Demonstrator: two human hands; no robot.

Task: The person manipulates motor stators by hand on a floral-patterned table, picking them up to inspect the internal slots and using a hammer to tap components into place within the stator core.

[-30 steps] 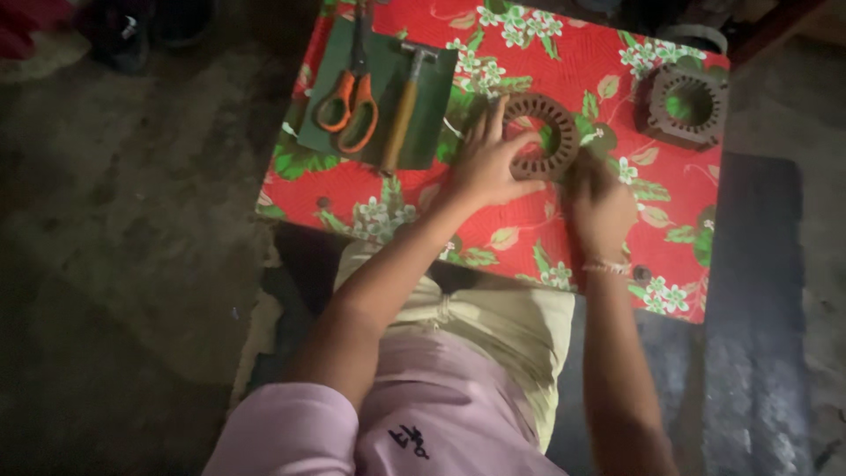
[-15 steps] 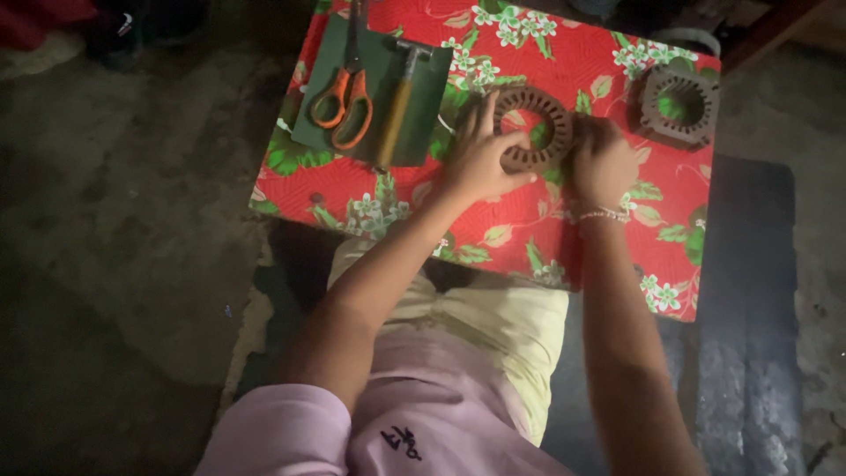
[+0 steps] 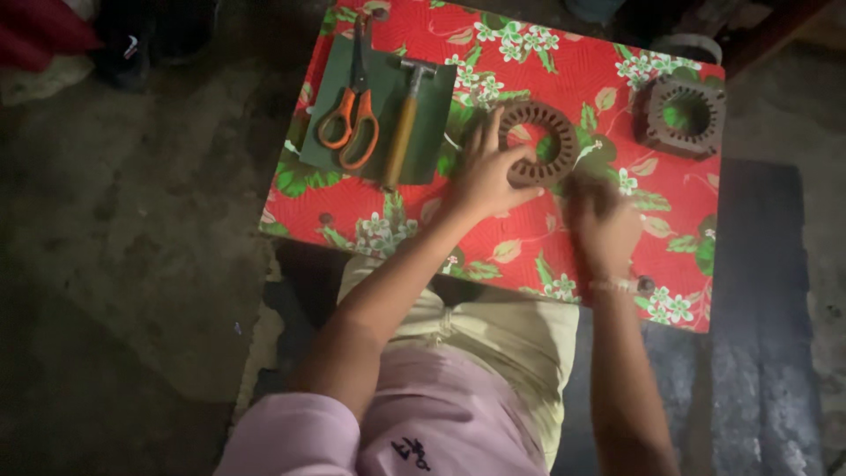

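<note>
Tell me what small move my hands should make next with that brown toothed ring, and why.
Probably bring the right hand back onto the brown toothed ring. Only the left hand rests on its near-left edge, while the right hand, blurred, sits on the floral tablecloth just below it, so the ring is steadied on one side only.
</note>
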